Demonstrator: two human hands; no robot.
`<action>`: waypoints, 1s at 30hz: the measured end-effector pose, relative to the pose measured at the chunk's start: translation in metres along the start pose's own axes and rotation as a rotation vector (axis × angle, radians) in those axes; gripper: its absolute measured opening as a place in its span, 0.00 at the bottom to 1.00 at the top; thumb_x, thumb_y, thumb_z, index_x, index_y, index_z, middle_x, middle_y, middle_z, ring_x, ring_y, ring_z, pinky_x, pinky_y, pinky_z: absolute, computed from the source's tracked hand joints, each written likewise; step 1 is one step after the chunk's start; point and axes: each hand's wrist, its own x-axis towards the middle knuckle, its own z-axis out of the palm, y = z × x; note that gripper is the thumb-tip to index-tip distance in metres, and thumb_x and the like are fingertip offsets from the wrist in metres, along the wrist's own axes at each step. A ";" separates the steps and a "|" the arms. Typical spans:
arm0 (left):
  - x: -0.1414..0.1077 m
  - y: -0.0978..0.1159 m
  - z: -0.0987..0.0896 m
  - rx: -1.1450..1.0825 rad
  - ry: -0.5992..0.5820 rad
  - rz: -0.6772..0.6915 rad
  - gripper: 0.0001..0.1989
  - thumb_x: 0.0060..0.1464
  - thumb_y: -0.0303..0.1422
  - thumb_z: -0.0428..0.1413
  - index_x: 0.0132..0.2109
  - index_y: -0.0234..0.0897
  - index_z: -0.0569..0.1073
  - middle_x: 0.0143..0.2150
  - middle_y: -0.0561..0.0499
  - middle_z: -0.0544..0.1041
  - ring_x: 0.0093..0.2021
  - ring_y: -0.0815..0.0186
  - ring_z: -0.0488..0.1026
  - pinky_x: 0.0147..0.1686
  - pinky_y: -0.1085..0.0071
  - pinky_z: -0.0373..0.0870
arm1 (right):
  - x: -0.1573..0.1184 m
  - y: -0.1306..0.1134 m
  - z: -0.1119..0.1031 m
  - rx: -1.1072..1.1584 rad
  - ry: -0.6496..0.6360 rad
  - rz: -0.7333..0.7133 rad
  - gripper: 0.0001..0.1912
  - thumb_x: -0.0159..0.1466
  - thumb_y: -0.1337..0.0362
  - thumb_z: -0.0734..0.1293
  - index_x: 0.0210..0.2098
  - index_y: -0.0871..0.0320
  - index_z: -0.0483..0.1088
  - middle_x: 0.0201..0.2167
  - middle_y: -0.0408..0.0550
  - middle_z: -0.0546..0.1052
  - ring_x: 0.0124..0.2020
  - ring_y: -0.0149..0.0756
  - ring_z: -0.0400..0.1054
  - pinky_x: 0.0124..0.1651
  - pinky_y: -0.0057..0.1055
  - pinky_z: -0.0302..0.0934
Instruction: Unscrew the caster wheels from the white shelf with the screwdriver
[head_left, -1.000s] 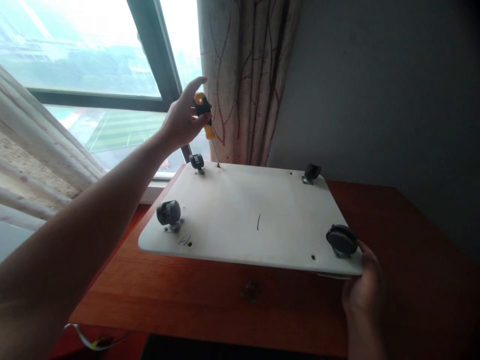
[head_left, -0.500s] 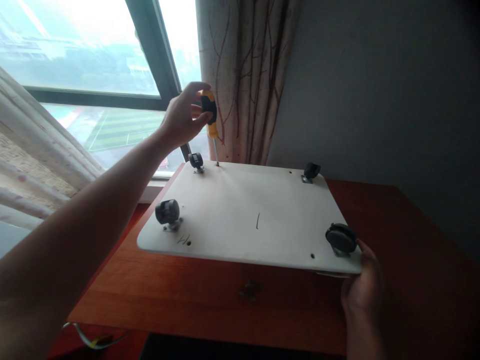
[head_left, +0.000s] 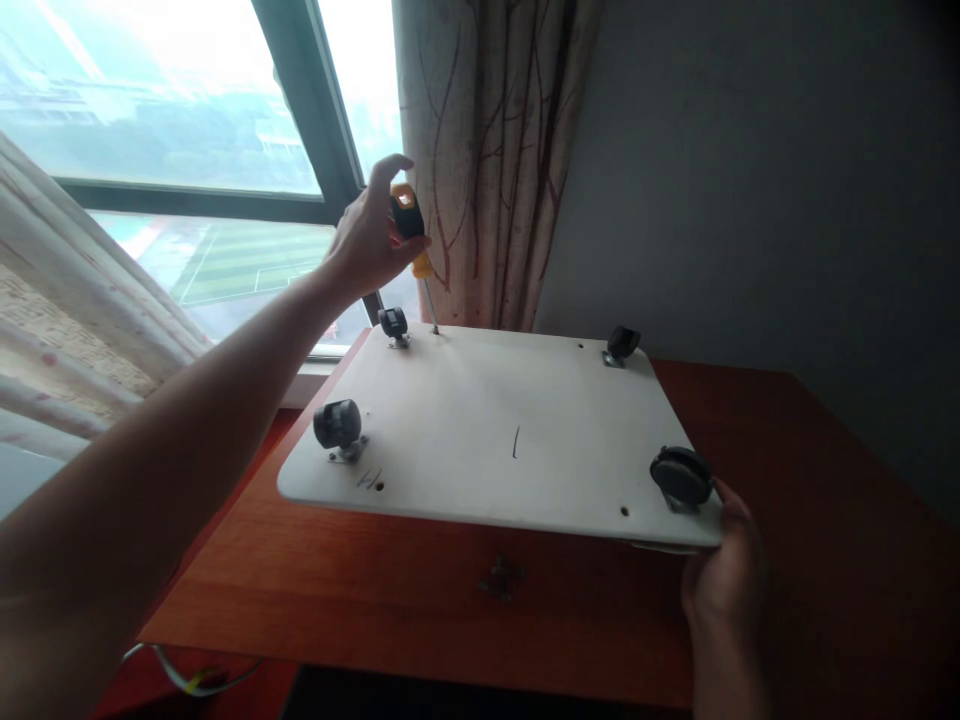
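My left hand (head_left: 375, 230) is closed around the yellow and black handle of a screwdriver (head_left: 408, 215), its index finger lifted off the top. The shaft slopes down to a screw at the far left edge of a white board (head_left: 480, 420). Black casters stand on the board: one at far left (head_left: 392, 325), one at near left (head_left: 337, 428), one at far right (head_left: 622, 343) and one at near right (head_left: 681, 477). My right hand (head_left: 727, 560) grips the near right corner of the board, some fingers hidden beneath it.
The board sits above a reddish wooden table (head_left: 315, 560). Several small screws (head_left: 501, 577) lie on it near the front. A window (head_left: 210, 200) and a curtain (head_left: 495, 160) are behind, a grey wall (head_left: 735, 180) at right. A cable (head_left: 180, 680) runs at lower left.
The screwdriver's handle has tilted slightly to the left, its tip staying at the same spot. My left index finger has lifted away from the handle's top. My right hand stays at the corner.
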 end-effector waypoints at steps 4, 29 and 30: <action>0.000 0.001 -0.001 0.111 0.041 -0.008 0.32 0.47 0.34 0.66 0.59 0.43 0.64 0.48 0.46 0.76 0.30 0.67 0.72 0.41 0.58 0.75 | -0.001 -0.001 0.001 -0.014 0.006 0.007 0.20 0.58 0.56 0.65 0.46 0.60 0.74 0.43 0.48 0.76 0.46 0.42 0.69 0.48 0.37 0.61; 0.004 0.010 0.007 0.018 -0.044 -0.011 0.35 0.49 0.33 0.64 0.64 0.44 0.62 0.46 0.47 0.76 0.28 0.69 0.73 0.32 0.69 0.75 | 0.002 0.002 -0.001 -0.014 -0.039 -0.023 0.19 0.60 0.56 0.65 0.46 0.60 0.74 0.42 0.47 0.76 0.44 0.41 0.69 0.45 0.36 0.61; 0.004 0.011 0.007 0.061 -0.032 0.002 0.35 0.48 0.35 0.64 0.63 0.43 0.63 0.46 0.47 0.76 0.28 0.70 0.72 0.32 0.68 0.74 | 0.002 0.002 -0.001 -0.014 -0.031 -0.019 0.19 0.60 0.56 0.65 0.46 0.60 0.74 0.42 0.47 0.76 0.44 0.41 0.70 0.46 0.35 0.61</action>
